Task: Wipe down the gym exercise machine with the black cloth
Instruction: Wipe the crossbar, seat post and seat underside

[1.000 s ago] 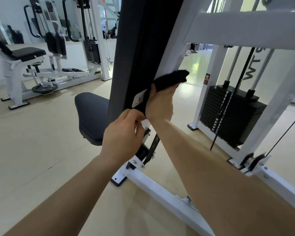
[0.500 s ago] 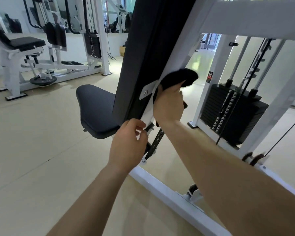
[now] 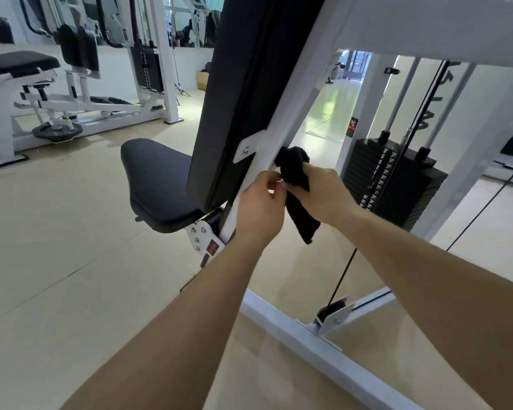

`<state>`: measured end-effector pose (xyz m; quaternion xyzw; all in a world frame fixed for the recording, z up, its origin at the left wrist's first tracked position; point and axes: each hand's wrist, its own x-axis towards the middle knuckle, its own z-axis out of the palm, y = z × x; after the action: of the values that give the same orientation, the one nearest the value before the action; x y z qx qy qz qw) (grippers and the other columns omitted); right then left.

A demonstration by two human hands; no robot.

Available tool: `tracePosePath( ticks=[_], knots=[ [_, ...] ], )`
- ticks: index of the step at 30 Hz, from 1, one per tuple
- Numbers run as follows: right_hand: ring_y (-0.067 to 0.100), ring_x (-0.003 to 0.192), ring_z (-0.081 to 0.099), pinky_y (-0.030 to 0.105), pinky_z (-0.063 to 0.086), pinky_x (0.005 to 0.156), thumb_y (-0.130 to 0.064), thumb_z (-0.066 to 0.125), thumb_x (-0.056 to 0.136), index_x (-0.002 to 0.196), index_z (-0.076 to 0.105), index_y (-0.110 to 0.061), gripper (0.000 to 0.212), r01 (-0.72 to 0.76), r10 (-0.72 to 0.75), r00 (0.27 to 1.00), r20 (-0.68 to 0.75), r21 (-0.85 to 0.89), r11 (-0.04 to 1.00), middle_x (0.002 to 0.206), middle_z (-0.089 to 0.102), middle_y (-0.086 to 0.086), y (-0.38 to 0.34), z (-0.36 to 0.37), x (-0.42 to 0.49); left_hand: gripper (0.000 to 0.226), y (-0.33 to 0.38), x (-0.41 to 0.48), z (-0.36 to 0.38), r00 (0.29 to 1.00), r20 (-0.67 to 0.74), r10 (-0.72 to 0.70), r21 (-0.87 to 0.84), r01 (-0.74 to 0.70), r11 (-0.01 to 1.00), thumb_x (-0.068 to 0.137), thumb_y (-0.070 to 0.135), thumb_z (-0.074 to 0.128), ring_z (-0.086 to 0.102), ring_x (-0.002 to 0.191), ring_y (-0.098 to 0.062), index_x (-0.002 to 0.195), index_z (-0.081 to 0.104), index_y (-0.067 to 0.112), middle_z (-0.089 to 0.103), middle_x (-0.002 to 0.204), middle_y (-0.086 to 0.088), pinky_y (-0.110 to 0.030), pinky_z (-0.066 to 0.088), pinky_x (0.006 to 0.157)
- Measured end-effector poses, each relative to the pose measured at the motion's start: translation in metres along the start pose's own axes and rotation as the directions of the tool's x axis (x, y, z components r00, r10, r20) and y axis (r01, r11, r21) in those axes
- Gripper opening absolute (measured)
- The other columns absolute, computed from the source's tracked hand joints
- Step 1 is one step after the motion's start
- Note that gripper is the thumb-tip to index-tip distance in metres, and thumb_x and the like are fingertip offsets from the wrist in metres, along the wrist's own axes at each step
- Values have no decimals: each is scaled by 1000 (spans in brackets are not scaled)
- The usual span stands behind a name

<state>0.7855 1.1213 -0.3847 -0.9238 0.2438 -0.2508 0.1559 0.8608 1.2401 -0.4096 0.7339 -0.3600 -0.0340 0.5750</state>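
Observation:
The gym machine has a white frame post, a tall black back pad and a black seat. My right hand grips the black cloth; the cloth's bunched top touches the white post just below a bolted bracket, and a loose end hangs down. My left hand is right beside it, its fingertips pinching at the cloth's left edge, close to the lower edge of the back pad.
A black weight stack with guide rods and a cable stands to the right. The white base rail crosses the floor below my arms. Other white machines stand at the back left on the beige floor.
My right hand has slid down the white post with the cloth, which now hangs loose. My left hand has moved from the pad's lower edge over to the cloth.

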Motion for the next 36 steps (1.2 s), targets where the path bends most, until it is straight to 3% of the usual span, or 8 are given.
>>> tracePosePath(
  ticks=[4, 7, 10, 13, 17, 20, 28, 36],
  knots=[
    [15, 85, 64, 15, 46, 68, -21, 62, 90, 107, 59, -29, 19, -4, -24, 976, 217, 125, 992, 95, 63, -6, -6, -21, -2, 33, 12, 9, 22, 981, 29, -190, -338, 189, 922, 98, 43, 58, 66, 93, -8, 121, 59, 20, 67, 105, 7, -14, 52, 75],
    [20, 92, 69, 27, 56, 78, -14, 59, 89, 132, 56, -26, 45, -84, 19, 953, 301, 202, 976, 105, 68, 1, 2, -23, 1, 31, 8, 16, 31, 986, 5, -166, -285, 161, 945, 94, 41, 64, 67, 92, -13, 117, 61, 20, 69, 101, 4, -28, 55, 81],
    [23, 100, 65, 41, 54, 93, -16, 64, 88, 147, 40, -24, 64, -88, 36, 978, 204, 247, 965, 119, 64, 6, 14, -20, 7, 22, -4, 21, 28, 964, -166, -209, -210, 173, 962, 93, 29, 66, 63, 82, -11, 110, 59, 18, 65, 90, 7, -15, 45, 66],
    [23, 101, 61, 28, 44, 88, -31, 64, 96, 154, 30, -29, 68, -34, 10, 995, 96, 248, 968, 120, 63, 6, 15, -13, 10, 26, -17, 21, 24, 898, -378, -226, -251, 136, 958, 88, 24, 72, 55, 77, 2, 101, 51, 16, 59, 89, 8, -12, 37, 63],
    [23, 91, 63, 15, 39, 72, -33, 47, 104, 116, 67, -22, 25, 18, -16, 1000, -14, 160, 987, 98, 72, 0, 12, 4, 14, 8, -25, 24, 39, 895, -431, -110, -209, 19, 978, 91, 15, 66, 59, 79, 5, 97, 61, 16, 65, 100, -2, -10, 46, 73],
    [14, 64, 51, 14, 33, 51, -32, 43, 106, 73, 52, -25, 35, -82, 77, 997, 31, 207, 975, 67, 56, -5, 22, 17, 17, 20, -27, 19, 55, 914, -404, -31, -135, -26, 991, 95, 18, 62, 61, 94, -5, 113, 72, 16, 67, 112, 0, -8, 44, 86],
    [23, 77, 57, 41, 46, 74, -31, 45, 102, 84, 66, -8, 36, -176, 170, 984, 51, 425, 888, 80, 66, 8, 21, 23, 14, 29, -40, 13, 70, 892, -415, 178, 34, -180, 983, 92, 10, 64, 65, 100, -17, 121, 72, 11, 66, 114, -4, -23, 51, 87],
    [18, 82, 68, 43, 55, 89, -31, 55, 94, 85, 75, -17, 26, -280, 293, 950, 108, 710, 646, 80, 73, 0, -5, 7, 17, 15, -26, 10, 65, 897, -365, 250, 143, -211, 967, 88, 5, 65, 52, 73, -6, 96, 77, 8, 70, 89, -4, 2, 33, 69]
  ],
)
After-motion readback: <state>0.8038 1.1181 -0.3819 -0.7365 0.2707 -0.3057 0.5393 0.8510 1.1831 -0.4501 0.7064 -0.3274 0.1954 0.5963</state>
